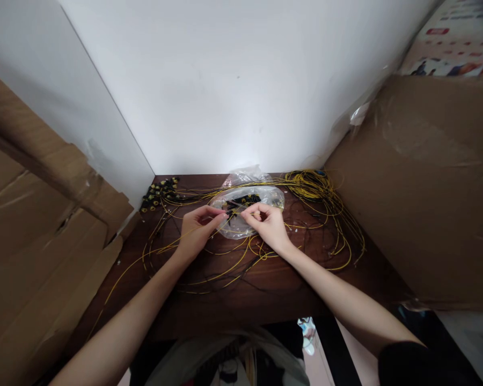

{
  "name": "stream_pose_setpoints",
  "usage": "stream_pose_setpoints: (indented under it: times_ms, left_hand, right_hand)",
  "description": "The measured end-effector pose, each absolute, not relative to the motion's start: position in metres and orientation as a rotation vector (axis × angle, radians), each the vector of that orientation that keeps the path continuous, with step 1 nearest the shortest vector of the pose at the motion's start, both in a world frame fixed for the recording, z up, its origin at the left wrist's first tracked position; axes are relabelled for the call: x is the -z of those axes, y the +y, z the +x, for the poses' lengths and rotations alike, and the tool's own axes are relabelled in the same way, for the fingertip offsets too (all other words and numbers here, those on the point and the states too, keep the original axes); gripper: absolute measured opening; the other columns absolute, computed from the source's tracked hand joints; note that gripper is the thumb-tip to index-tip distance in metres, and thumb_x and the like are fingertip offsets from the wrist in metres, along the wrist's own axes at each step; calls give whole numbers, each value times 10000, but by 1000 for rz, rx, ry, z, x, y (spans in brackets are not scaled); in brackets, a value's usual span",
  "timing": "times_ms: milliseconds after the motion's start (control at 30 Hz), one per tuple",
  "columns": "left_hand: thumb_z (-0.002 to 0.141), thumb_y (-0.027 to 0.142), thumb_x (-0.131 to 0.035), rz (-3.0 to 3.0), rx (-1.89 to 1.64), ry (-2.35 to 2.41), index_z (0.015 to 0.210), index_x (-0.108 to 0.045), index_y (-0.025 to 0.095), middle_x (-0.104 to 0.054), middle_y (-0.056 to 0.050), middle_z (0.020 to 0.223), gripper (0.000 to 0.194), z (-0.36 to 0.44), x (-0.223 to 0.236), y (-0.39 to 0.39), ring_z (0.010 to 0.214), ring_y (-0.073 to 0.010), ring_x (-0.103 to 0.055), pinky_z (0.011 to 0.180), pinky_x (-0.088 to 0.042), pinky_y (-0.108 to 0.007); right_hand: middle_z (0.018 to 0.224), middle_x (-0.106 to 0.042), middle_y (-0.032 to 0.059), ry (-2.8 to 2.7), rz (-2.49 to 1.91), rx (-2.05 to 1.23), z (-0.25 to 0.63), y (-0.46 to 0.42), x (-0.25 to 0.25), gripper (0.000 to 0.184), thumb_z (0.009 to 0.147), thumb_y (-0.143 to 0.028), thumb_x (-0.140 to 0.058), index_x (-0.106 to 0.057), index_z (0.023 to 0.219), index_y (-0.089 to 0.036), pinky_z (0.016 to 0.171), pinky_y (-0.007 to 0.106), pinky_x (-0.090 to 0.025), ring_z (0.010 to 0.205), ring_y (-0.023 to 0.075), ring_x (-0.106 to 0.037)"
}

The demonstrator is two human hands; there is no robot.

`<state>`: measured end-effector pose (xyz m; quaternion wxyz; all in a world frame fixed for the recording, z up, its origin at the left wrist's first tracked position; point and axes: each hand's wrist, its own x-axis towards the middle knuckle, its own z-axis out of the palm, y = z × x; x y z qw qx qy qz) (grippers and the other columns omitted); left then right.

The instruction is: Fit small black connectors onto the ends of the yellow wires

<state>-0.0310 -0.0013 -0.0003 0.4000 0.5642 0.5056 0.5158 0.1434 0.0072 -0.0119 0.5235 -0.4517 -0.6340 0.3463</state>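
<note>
Above the middle of the dark wooden table (285,292), both of my hands are close together with thumb and forefinger pinched. A thin yellow wire (236,213) spans the small gap between the fingertips. My left hand (196,232) is closed on one side of it, and my right hand (271,226) is closed on the other. Whether a tiny part sits in either pinch is too small to make out. Just behind the fingers lies a clear plastic bag (279,197), opened out, with small black pieces (247,200) in it.
A coil of yellow and black wires (312,186) lies at the back right. Several black pieces with yellow-green ends (158,194) cluster at the back left. Loose wires cross the tabletop. Cardboard (44,214) stands left, a large carton (422,187) right, a white wall (241,96) behind.
</note>
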Motion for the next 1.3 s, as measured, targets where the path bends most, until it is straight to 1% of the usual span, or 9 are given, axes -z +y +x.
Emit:
stream_pose_setpoints:
  times_ms: [133,267,500,600,767,1000,1133,1233,1300]
  left_hand:
    - [647,304,-705,1462,-1301,1287,735,-680,154,-689,-23,749,176,-32,3,-1,638,-128,-596,606,-463,-227]
    - [662,306,-693,1503,-1290,1257,744,-682,159,-679,-16,740,169,-32,6,-1,637,-126,-589,599,-455,-222]
    - [685,302,-678,1653,-1271,1249,768,-691,155,-679,-27,754,169,-32,9,-3,692,-147,-604,656,-468,-243]
    - [701,294,-669,1761,-1269,1249,760,-689,153,-682,-28,753,153,-32,9,-3,697,-147,-608,670,-470,-249]
    - [716,275,-661,1891,-1265,1232,735,-679,149,-680,-36,744,128,-33,11,-3,684,-144,-606,648,-470,-248]
    - [735,264,-648,2025,-1273,1180,758,-676,165,-674,-34,749,105,-33,13,-3,671,-127,-590,640,-469,-239]
    - [737,255,-640,2072,-1289,1198,756,-677,163,-649,-22,699,101,-32,11,-4,625,-111,-558,584,-439,-218]
    - [731,235,-634,2059,-1299,1258,750,-679,160,-604,1,633,90,-33,10,-4,574,-93,-515,543,-397,-204]
    - [727,244,-630,2020,-1303,1316,742,-680,160,-560,18,587,99,-33,9,-3,539,-83,-480,524,-372,-200]
  right_hand:
    - [510,-348,-53,-1566,-1090,-712,143,5,10,132,725,-241,-591,-613,616,-170,539,245,-311,496,92,-347]
    - [507,-359,-52,-1618,-1103,-631,142,3,8,137,739,-234,-572,-609,622,-173,540,244,-320,489,94,-359]
    - [523,-393,-47,-1724,-1128,-446,142,0,6,144,725,-174,-559,-539,582,-176,544,238,-323,503,96,-390]
    - [539,-392,-45,-1771,-1135,-385,142,-1,8,157,730,-169,-549,-509,578,-176,545,234,-320,514,96,-394]
    - [543,-375,-48,-1822,-1121,-349,141,-2,10,135,743,-167,-545,-533,609,-169,544,228,-314,517,94,-391]
    - [559,-409,-39,-1829,-1047,-456,140,-4,8,120,785,-198,-544,-611,695,-159,569,228,-336,543,97,-421]
    - [504,-325,-58,-1749,-1095,-631,140,0,11,139,770,-263,-587,-672,734,-160,505,236,-267,481,85,-320]
    - [473,-269,-69,-1597,-1145,-854,141,4,14,171,721,-320,-637,-694,731,-159,468,243,-198,454,78,-232]
    - [465,-244,-74,-1508,-1140,-946,141,6,14,183,683,-339,-669,-695,711,-160,466,243,-184,451,74,-207]
